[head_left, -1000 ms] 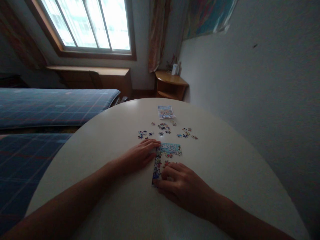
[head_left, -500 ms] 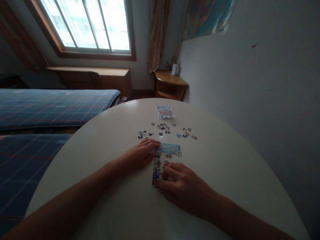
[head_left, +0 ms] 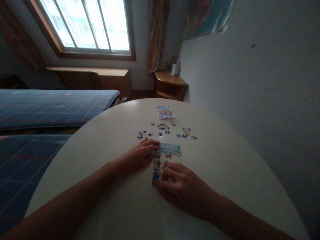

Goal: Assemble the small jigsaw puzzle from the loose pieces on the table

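Observation:
A partly joined jigsaw puzzle [head_left: 170,148] lies on the white round table [head_left: 120,206], with a blue lettered strip on top and a dark column down its left side. My left hand [head_left: 142,152] rests flat at the upper left corner, fingers stretched out and touching the edge. At the lower left end, my right hand [head_left: 183,186] is curled, its thumb side on a dark puzzle piece [head_left: 155,184]. The curled fingers partly cover the puzzle's middle and lower right. Loose puzzle pieces [head_left: 163,127] are scattered beyond the puzzle.
A small picture packet [head_left: 165,112] lies toward the table's far edge. More loose pieces [head_left: 185,135] are at the right and others [head_left: 141,134] at the left. A plaid mattress [head_left: 55,103] stands left of the table, a white wall [head_left: 240,86] at the right.

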Demonstrator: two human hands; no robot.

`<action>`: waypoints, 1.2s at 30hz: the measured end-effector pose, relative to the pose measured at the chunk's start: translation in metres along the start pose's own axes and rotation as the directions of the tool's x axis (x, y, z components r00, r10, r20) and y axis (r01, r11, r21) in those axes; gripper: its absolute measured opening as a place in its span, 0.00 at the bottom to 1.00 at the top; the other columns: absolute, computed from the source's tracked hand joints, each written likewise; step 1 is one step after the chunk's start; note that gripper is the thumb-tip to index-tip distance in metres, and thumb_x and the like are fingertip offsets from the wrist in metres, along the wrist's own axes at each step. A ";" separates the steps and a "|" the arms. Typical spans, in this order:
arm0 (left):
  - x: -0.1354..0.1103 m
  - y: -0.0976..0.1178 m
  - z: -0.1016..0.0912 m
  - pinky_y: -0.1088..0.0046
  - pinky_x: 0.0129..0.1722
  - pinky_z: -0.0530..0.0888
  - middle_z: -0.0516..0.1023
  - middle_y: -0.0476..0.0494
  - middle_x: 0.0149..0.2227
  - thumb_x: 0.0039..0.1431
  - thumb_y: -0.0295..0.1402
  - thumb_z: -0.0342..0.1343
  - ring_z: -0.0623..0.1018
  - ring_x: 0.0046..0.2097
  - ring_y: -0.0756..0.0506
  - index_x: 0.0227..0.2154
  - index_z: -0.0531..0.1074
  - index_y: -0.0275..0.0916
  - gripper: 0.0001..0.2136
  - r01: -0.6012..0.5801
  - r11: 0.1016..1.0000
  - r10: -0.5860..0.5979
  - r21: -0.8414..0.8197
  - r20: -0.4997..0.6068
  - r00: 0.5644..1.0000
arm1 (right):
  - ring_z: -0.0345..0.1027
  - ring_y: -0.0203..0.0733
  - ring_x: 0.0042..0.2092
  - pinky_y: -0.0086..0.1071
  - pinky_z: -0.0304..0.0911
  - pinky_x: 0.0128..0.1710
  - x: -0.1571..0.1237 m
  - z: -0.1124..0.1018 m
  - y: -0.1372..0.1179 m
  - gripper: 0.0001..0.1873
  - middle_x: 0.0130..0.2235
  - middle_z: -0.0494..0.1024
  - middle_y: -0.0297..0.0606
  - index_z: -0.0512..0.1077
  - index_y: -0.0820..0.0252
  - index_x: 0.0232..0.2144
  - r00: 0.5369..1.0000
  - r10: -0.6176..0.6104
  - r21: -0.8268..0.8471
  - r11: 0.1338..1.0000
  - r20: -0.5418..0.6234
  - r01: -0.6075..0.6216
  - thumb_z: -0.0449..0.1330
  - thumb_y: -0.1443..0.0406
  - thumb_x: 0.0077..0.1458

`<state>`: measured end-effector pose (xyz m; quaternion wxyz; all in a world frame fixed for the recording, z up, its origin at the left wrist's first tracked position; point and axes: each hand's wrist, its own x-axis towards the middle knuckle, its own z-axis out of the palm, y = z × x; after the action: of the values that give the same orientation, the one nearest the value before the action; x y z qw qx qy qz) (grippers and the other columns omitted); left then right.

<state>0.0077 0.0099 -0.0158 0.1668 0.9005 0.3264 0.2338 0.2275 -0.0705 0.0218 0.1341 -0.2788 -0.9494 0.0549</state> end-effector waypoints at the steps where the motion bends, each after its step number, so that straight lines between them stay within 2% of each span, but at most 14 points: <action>1: 0.000 0.000 0.000 0.58 0.62 0.66 0.70 0.41 0.58 0.65 0.28 0.51 0.68 0.60 0.44 0.52 0.68 0.40 0.14 -0.002 1.000 0.002 0.002 0.000 1.000 | 0.66 0.43 0.41 0.37 0.61 0.44 0.000 0.000 0.000 0.08 0.36 0.76 0.38 0.76 0.54 0.40 1.000 0.001 0.000 1.000 -0.001 -0.001 0.56 0.65 0.62; 8: -0.001 0.001 -0.001 0.58 0.62 0.67 0.70 0.41 0.58 0.65 0.28 0.50 0.69 0.60 0.43 0.51 0.69 0.40 0.13 -0.009 1.000 0.009 0.001 -0.013 1.000 | 0.67 0.43 0.40 0.38 0.62 0.42 0.001 -0.003 -0.002 0.08 0.36 0.76 0.37 0.76 0.53 0.41 1.000 0.029 0.013 0.999 0.001 -0.029 0.57 0.64 0.62; 12: -0.002 0.001 0.000 0.57 0.62 0.67 0.70 0.40 0.58 0.66 0.28 0.50 0.68 0.60 0.43 0.51 0.68 0.40 0.13 -0.015 1.000 0.015 0.004 -0.010 1.000 | 0.67 0.43 0.41 0.38 0.62 0.44 -0.001 -0.006 0.005 0.08 0.37 0.77 0.38 0.75 0.55 0.41 0.998 0.034 0.070 0.997 -0.044 -0.030 0.57 0.65 0.61; 14: -0.002 0.002 0.000 0.57 0.62 0.66 0.69 0.40 0.58 0.66 0.28 0.49 0.68 0.60 0.43 0.51 0.68 0.39 0.12 -0.014 1.000 0.014 0.009 -0.003 1.000 | 0.68 0.43 0.42 0.38 0.63 0.45 -0.003 -0.010 0.016 0.10 0.38 0.77 0.38 0.75 0.55 0.44 0.993 0.077 0.094 0.993 -0.087 -0.068 0.57 0.67 0.61; 16: -0.003 0.004 -0.001 0.57 0.62 0.66 0.69 0.39 0.58 0.66 0.29 0.49 0.68 0.60 0.43 0.52 0.67 0.39 0.13 -0.007 1.000 0.007 0.015 0.014 1.000 | 0.68 0.44 0.43 0.39 0.64 0.45 -0.005 -0.014 0.031 0.12 0.40 0.77 0.40 0.75 0.55 0.45 0.980 0.166 0.094 0.983 -0.110 -0.156 0.57 0.69 0.60; 20: -0.003 0.008 -0.005 0.56 0.62 0.66 0.67 0.38 0.59 0.66 0.33 0.51 0.67 0.61 0.41 0.54 0.65 0.40 0.15 0.006 0.999 -0.007 0.031 0.048 0.999 | 0.68 0.46 0.47 0.43 0.65 0.49 -0.009 -0.018 0.061 0.14 0.44 0.77 0.42 0.74 0.58 0.47 0.933 0.313 0.086 0.949 -0.179 -0.303 0.57 0.70 0.59; 24: -0.005 0.009 -0.006 0.53 0.62 0.66 0.62 0.39 0.63 0.63 0.41 0.55 0.64 0.63 0.38 0.58 0.62 0.42 0.23 0.015 0.998 -0.020 0.067 0.068 0.997 | 0.67 0.47 0.53 0.47 0.62 0.55 -0.011 -0.009 0.077 0.16 0.50 0.76 0.43 0.73 0.57 0.51 0.934 0.324 0.090 0.945 -0.149 -0.314 0.58 0.65 0.60; 27: -0.006 0.008 -0.006 0.53 0.62 0.66 0.62 0.39 0.64 0.62 0.43 0.57 0.64 0.63 0.38 0.60 0.61 0.42 0.26 -0.013 0.997 0.006 0.081 0.080 0.997 | 0.66 0.48 0.55 0.48 0.61 0.57 -0.012 -0.001 0.082 0.17 0.52 0.75 0.43 0.72 0.56 0.52 0.945 0.308 0.095 0.950 -0.107 -0.299 0.58 0.63 0.61; 32: -0.005 0.006 -0.004 0.53 0.62 0.66 0.64 0.40 0.63 0.63 0.44 0.55 0.64 0.62 0.38 0.59 0.62 0.44 0.24 -0.026 0.996 0.019 0.084 0.077 0.997 | 0.65 0.48 0.56 0.49 0.60 0.58 -0.011 0.002 0.087 0.17 0.53 0.74 0.45 0.72 0.57 0.52 0.943 0.324 0.109 0.943 -0.078 -0.315 0.57 0.63 0.62; 36: -0.006 0.005 -0.003 0.53 0.62 0.66 0.63 0.40 0.63 0.64 0.45 0.54 0.64 0.63 0.38 0.59 0.63 0.43 0.23 -0.008 0.996 0.000 0.093 0.094 0.996 | 0.65 0.48 0.56 0.47 0.61 0.58 -0.012 -0.009 0.086 0.16 0.54 0.73 0.45 0.73 0.58 0.51 0.949 0.314 0.153 0.939 -0.016 -0.308 0.55 0.63 0.63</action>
<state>0.0050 0.0027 -0.0124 0.1393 0.9179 0.3270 0.1762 0.2841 -0.0044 0.0123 0.1631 -0.4154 -0.8838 0.1405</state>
